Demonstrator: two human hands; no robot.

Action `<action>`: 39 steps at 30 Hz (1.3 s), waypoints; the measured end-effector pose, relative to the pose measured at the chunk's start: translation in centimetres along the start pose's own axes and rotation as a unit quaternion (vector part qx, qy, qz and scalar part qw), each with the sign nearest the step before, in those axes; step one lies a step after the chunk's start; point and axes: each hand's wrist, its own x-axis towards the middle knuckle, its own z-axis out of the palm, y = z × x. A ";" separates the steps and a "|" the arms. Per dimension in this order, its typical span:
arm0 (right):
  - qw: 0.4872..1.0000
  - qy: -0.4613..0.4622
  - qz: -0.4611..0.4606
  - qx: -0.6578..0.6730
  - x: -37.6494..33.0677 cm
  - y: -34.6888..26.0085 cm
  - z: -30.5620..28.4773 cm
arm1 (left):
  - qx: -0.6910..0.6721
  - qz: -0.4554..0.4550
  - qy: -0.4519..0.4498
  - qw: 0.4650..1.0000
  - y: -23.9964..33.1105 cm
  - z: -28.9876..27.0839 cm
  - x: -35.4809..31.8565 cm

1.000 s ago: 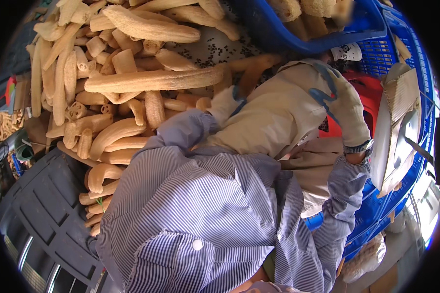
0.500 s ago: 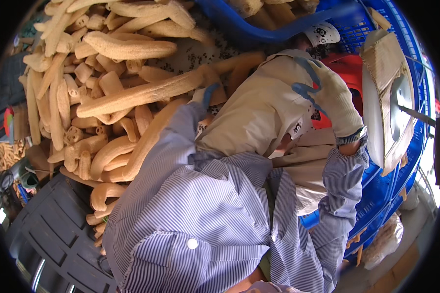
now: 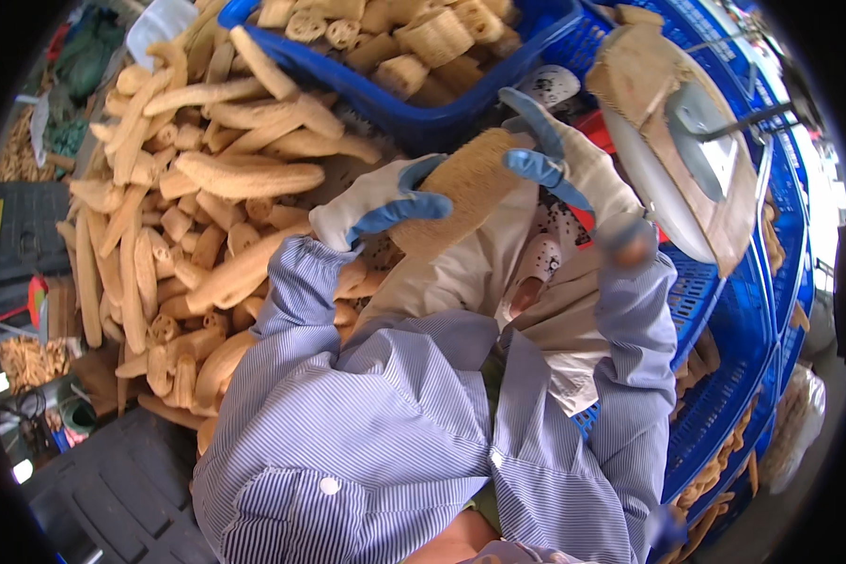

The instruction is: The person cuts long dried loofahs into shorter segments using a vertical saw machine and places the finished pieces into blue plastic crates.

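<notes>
Both of my hands wear white gloves with blue fingers. My left hand [image 3: 378,205] grips the lower end of a tan dried loofah piece [image 3: 465,193]. My right hand [image 3: 562,160] clasps the upper end of the same piece, holding it slanted in front of my chest. Just beyond the loofah stands a blue plastic crate [image 3: 414,117] filled with short cut loofah chunks [image 3: 423,33]. A round saw blade on a wooden mount [image 3: 677,160] sits right of my right hand.
A big heap of long whole loofahs [image 3: 179,226] lies to the left. Stacked blue crates [image 3: 733,376] curve along the right side. A dark plastic crate [image 3: 113,489] is at lower left. My striped shirt and beige apron fill the lower middle.
Both gloved hands have come up into view holding a loofah piece between them. The view has tilted up, showing the crate of cut chunks and the saw blade more fully.
</notes>
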 end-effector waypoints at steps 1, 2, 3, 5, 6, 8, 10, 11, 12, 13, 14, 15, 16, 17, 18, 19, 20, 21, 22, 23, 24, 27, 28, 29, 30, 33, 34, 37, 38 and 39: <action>1.000 -0.016 0.021 0.014 -0.4 -0.1 -0.6 | 0.101 -0.016 0.003 0.995 1.7 0.4 1.3; 0.998 -0.032 0.043 0.027 -0.9 -0.5 -1.4 | 0.150 0.039 0.000 0.988 1.7 0.5 2.7; 0.999 0.014 0.023 0.042 -2.0 -1.1 -2.1 | 0.109 0.028 0.025 0.993 2.1 0.6 3.6; 0.994 0.088 0.002 0.072 -4.3 -3.2 -3.9 | 0.007 0.119 0.110 0.987 2.2 0.2 5.2; 0.986 0.140 -0.003 0.089 -6.2 -3.2 -5.2 | -0.001 0.144 0.152 0.978 4.3 1.4 6.0; 0.968 0.220 -0.033 0.119 -8.7 -2.6 -6.6 | -0.124 0.201 0.158 0.959 4.4 1.4 7.7; 0.948 0.272 -0.041 0.163 -11.5 -1.9 -8.4 | -0.109 0.180 0.156 0.965 5.6 2.6 8.9; 0.940 0.294 -0.055 0.161 -12.8 -1.4 -9.4 | -0.143 0.177 0.107 0.968 5.7 3.3 9.9; 0.931 0.320 -0.065 0.162 -14.4 -0.4 -10.2 | -0.176 0.167 0.054 0.969 5.4 4.1 11.3; 0.921 0.336 -0.067 0.186 -15.7 0.1 -10.6 | -0.164 0.151 0.026 0.974 5.8 5.5 12.1; 0.919 0.342 -0.074 0.182 -16.9 0.5 -11.1 | -0.151 0.145 -0.007 0.978 6.2 6.8 13.1; 0.919 0.341 -0.081 0.182 -17.5 0.7 -11.1 | -0.149 0.151 -0.026 0.977 6.5 7.9 13.8; 0.918 0.341 -0.087 0.182 -18.2 0.8 -11.3 | -0.146 0.156 -0.046 0.976 7.0 8.9 14.5; 0.919 0.337 -0.081 0.187 -19.0 0.8 -11.6 | -0.149 0.152 -0.062 0.975 7.3 9.8 15.3; 0.914 0.349 -0.082 0.190 -19.7 0.8 -11.7 | -0.152 0.154 -0.065 0.974 7.4 10.4 16.2; 0.908 0.362 -0.083 0.193 -20.4 0.9 -11.8 | -0.154 0.156 -0.068 0.973 7.3 11.1 17.2; 0.902 0.374 -0.084 0.196 -21.1 1.0 -11.9 | -0.158 0.157 -0.072 0.972 7.1 11.6 18.0; 0.893 0.382 -0.093 0.219 -21.1 0.5 -11.7 | -0.162 0.163 -0.075 0.970 7.3 11.8 18.5; 0.892 0.387 -0.091 0.217 -21.3 0.5 -11.8 | -0.144 0.171 -0.074 0.972 7.2 11.9 19.0; 0.891 0.392 -0.088 0.214 -21.4 0.7 -12.0 | -0.126 0.179 -0.073 0.973 6.8 12.0 19.6; 0.888 0.400 -0.084 0.212 -21.7 0.9 -12.1 | -0.108 0.186 -0.075 0.974 6.8 12.3 20.2; 0.883 0.426 -0.060 0.189 -22.0 1.7 -12.7 | -0.068 0.170 -0.081 0.980 7.0 12.9 21.8; 0.881 0.433 -0.052 0.186 -22.0 2.0 -12.9 | -0.029 0.179 -0.076 0.980 7.0 13.1 22.3; 0.879 0.435 -0.062 0.186 -21.9 3.0 -13.3 | -0.046 0.163 -0.083 0.982 7.1 12.9 22.9; 0.881 0.437 -0.056 0.171 -21.7 3.2 -13.6 | -0.047 0.167 -0.085 0.981 6.9 12.6 23.3; 0.886 0.444 -0.037 0.126 -21.3 3.8 -14.1 | -0.067 0.168 -0.099 0.979 6.4 12.3 23.9; 0.884 0.446 -0.039 0.132 -21.4 4.0 -14.2 | -0.074 0.168 -0.113 0.976 6.6 12.4 23.8; 0.883 0.445 -0.044 0.143 -21.6 4.1 -14.2 | -0.095 0.166 -0.129 0.973 6.7 12.8 23.6; 0.884 0.445 -0.039 0.139 -21.7 4.1 -14.2 | -0.100 0.162 -0.118 0.975 6.6 13.1 23.6; 0.885 0.446 -0.034 0.134 -21.7 4.1 -14.2 | -0.105 0.158 -0.109 0.976 6.5 13.4 23.7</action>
